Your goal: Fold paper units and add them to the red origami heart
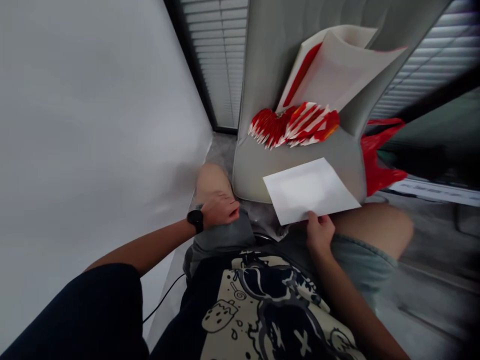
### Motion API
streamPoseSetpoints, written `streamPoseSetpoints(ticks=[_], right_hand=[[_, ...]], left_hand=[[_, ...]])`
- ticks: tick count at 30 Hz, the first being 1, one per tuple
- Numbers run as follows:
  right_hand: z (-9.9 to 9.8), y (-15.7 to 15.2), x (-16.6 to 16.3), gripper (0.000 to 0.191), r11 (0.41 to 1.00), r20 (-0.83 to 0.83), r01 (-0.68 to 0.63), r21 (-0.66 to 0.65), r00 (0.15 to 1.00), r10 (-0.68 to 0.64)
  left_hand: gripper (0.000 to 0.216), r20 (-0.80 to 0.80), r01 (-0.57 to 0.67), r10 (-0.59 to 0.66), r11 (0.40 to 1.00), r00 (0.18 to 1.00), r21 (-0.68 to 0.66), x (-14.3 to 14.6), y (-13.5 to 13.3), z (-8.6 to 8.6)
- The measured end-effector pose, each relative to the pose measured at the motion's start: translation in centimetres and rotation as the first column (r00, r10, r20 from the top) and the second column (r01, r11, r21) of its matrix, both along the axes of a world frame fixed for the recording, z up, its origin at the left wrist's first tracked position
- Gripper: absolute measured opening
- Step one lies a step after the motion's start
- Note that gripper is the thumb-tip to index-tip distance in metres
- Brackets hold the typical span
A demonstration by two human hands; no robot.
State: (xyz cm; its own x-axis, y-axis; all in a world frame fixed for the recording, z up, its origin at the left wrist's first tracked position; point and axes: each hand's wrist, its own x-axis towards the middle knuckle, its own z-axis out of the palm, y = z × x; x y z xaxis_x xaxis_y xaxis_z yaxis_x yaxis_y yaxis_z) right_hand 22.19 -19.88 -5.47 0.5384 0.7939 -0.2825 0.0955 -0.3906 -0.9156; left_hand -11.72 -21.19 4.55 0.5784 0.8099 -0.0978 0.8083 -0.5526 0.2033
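Observation:
My right hand (319, 231) pinches the near edge of a white sheet of paper (309, 189), held flat above my knees and over the front of a grey chair seat (258, 167). My left hand (219, 210), with a black watch on the wrist, rests on my left thigh with its fingers curled in; nothing shows in them. On the chair seat lies a pile of folded red-and-white paper pieces (294, 125). Behind the pile, larger red and white sheets (333, 67) lean against the chair back.
A white wall (93, 125) runs close along my left. Window blinds (221, 55) hang behind the chair. A red plastic bag (378, 155) sits to the right of the chair. A thin black cable (165, 295) trails by my left side.

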Motion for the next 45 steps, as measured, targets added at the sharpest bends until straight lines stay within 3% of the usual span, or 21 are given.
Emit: streamPoseSetpoints(ticks=[2,6,8,10,12,14,17,22,27,31,34,37,40,42,44,45], right_hand=[[1.1,-0.2,0.1,0.024,0.997,0.111,-0.072,-0.009,0.991,0.072],[4.6,-0.4,0.9,0.026,0.977,0.206,-0.214,0.013,0.957,0.207],[6.4,-0.5,1.5,0.030,0.968,0.099,-0.249,0.033,0.965,0.244],[8.2,-0.7,2.3,0.035,0.970,-0.092,-0.239,0.047,0.966,0.243],[9.6,-0.9,3.1,0.040,0.972,-0.238,-0.226,0.061,0.943,0.234],[10.7,-1.0,3.6,0.039,0.965,-0.248,-0.239,0.104,0.934,0.258],[11.8,-0.5,4.1,0.038,0.944,-0.094,-0.283,0.167,0.949,0.301],[13.4,1.9,4.3,0.039,0.877,0.119,-0.414,0.245,0.910,0.397],[15.8,4.0,5.0,0.024,0.812,0.207,-0.467,0.351,0.884,0.419],[15.4,5.8,5.3,0.021,0.813,0.169,-0.445,0.377,0.896,0.412],[13.4,7.7,4.6,0.026,0.869,-0.027,-0.301,0.393,0.941,0.338],[11.3,9.2,4.1,0.037,0.930,-0.177,-0.141,0.340,0.961,0.211],[10.6,9.0,4.7,0.044,0.970,-0.059,0.094,0.224,0.995,-0.083],[11.4,7.8,4.2,0.045,0.947,0.079,0.235,0.218,0.963,-0.257],[12.9,5.9,1.7,0.044,0.943,0.208,0.188,0.273,0.946,-0.249],[13.8,4.8,-0.4,0.043,0.957,0.271,0.044,0.288,0.954,-0.125]], left_hand=[[0.022,0.003,-0.052,0.052,0.998,0.999,-0.023,0.2,0.2,0.4],[0.031,0.064,-0.339,0.345,0.937,0.937,-0.089,1.5,0.7,1.1],[0.032,0.202,-0.469,0.495,0.867,0.845,-0.167,2.6,1.1,1.3],[0.033,0.376,-0.507,0.587,0.810,0.717,-0.295,4.2,1.5,1.2],[0.044,0.517,-0.455,0.620,0.784,0.590,-0.422,5.9,2.1,0.9],[0.061,0.604,-0.360,0.607,0.794,0.517,-0.490,7.7,3.0,0.5],[0.078,0.684,-0.214,0.553,0.827,0.475,-0.520,10.1,5.3,-0.4],[0.081,0.751,-0.025,0.608,0.781,0.258,-0.624,11.9,10.3,-0.5],[0.022,0.837,-0.094,0.421,0.905,0.349,-0.415,10.8,12.2,2.1],[0.014,0.894,-0.232,0.279,0.951,0.351,-0.205,9.7,12.6,3.0],[0.018,0.881,-0.348,0.270,0.928,0.388,-0.131,9.7,12.9,1.5],[0.018,0.816,-0.365,0.283,0.926,0.503,-0.096,10.0,13.1,-1.3],[0.019,0.694,-0.330,0.278,0.942,0.664,-0.063,10.3,12.9,-3.8],[0.019,0.590,-0.324,0.264,0.946,0.763,-0.004,10.4,12.5,-4.9],[0.020,0.493,-0.330,0.255,0.942,0.832,0.069,10.4,12.0,-5.5],[0.021,0.459,-0.332,0.256,0.939,0.851,0.092,10.5,11.9,-5.6]])
